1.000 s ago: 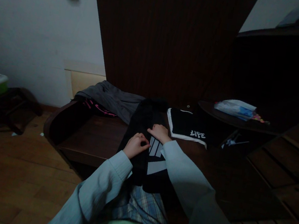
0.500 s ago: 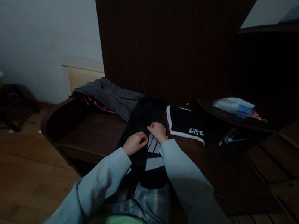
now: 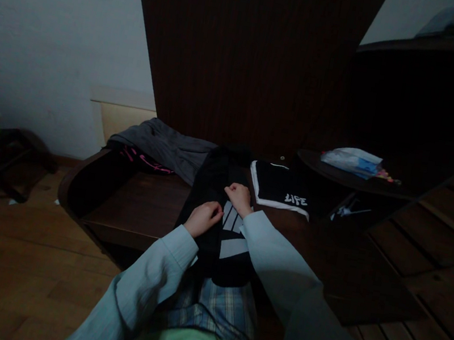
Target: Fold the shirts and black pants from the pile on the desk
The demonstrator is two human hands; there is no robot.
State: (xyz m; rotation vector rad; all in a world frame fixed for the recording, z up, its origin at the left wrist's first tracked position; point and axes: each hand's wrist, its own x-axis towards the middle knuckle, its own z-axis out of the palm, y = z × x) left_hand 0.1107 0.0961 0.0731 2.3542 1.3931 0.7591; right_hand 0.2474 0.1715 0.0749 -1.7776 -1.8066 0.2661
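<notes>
A long black garment (image 3: 217, 183) with pale stripes lies lengthwise on a dark wooden table (image 3: 141, 205), its near end hanging toward my lap. My left hand (image 3: 202, 218) is curled, fingers pinching the black fabric near the stripes. My right hand (image 3: 239, 198) rests just beyond it, fingers bent and gripping the same garment at its edge. Both sleeves are pale blue.
A folded black shirt with white "LIFE" lettering (image 3: 282, 189) lies to the right. A grey garment (image 3: 165, 147) over something black and pink sits at the back left. A plastic-wrapped packet (image 3: 353, 160) rests on a dark round shelf. Wooden floor lies on the left.
Both hands stay on the black garment, with barely any shift. The view has drifted slightly.
</notes>
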